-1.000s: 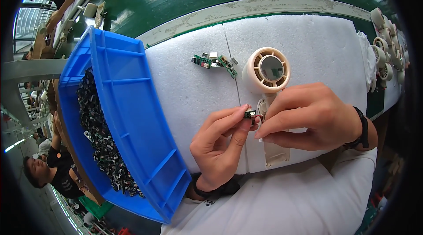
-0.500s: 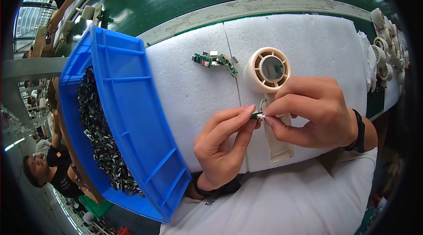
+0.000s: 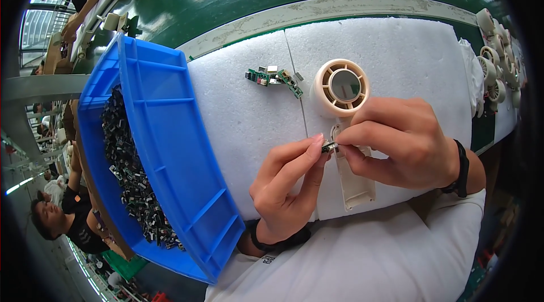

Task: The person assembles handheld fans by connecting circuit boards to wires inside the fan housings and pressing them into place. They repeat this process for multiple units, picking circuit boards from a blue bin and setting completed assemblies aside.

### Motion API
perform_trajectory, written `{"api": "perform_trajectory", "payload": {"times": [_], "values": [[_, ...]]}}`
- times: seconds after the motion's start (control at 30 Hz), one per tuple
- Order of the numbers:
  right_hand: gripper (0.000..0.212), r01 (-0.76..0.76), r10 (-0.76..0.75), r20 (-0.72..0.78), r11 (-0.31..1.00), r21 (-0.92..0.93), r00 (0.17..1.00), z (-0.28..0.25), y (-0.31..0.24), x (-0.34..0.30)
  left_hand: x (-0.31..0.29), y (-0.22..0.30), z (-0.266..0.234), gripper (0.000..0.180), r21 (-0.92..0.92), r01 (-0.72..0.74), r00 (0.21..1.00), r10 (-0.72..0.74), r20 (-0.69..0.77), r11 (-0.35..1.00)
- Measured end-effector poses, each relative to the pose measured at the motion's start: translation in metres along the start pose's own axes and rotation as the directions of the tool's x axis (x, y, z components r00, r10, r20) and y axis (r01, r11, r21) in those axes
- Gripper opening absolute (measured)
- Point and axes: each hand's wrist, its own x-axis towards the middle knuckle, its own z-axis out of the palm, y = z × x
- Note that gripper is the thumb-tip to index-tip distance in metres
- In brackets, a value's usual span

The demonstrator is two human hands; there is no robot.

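Observation:
In front of me, my left hand [image 3: 288, 193] pinches a small green circuit board [image 3: 328, 147] between thumb and fingertips. My right hand [image 3: 400, 144] is closed at the board's right end, its thumb and forefinger on a tiny white connector that they now mostly cover. Under and beyond my hands lies a cream handheld fan, its round slotted head [image 3: 343, 88] standing up and its open handle shell [image 3: 358, 190] reaching toward me. Part of the handle is hidden by my right hand. Farther left, several loose green circuit boards [image 3: 274, 77] lie in a small cluster.
A blue plastic bin [image 3: 170, 132] stands at the left with a heap of small dark boards [image 3: 133, 180] inside. White foam sheets [image 3: 243, 126] cover the work surface. Several cream fan parts [image 3: 494, 69] sit at the far right. Other people are at the left.
My right fingertips have closed in on the board's end, and the white connector seen between them is now mostly covered. The fan has shifted slightly left.

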Motion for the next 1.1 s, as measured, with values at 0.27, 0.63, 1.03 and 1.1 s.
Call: {"api": "perform_trajectory", "payload": {"times": [0.27,0.63,1.03,1.1], "values": [[0.018,-0.008,0.009,0.038,1.000,-0.014,0.999,-0.004,0.002,-0.001,0.003,0.001,0.002,0.040,0.032,-0.029,1.000,0.029,0.006,0.999],[0.010,-0.389,0.434,-0.018,0.824,0.412,0.901,0.000,-0.014,-0.002,0.011,0.034,0.022,0.038,0.496,-0.190,0.974,0.227,-0.014,0.847],[0.006,-0.365,0.451,-0.095,0.813,0.453,0.888,-0.004,-0.005,-0.002,0.026,0.049,0.027,0.039,0.476,-0.161,0.985,0.169,0.027,0.864],[0.006,-0.317,0.378,-0.068,0.849,0.424,0.923,-0.011,0.007,0.004,0.034,0.051,0.020,0.039,0.354,-0.108,0.994,0.108,0.020,0.929]]}}
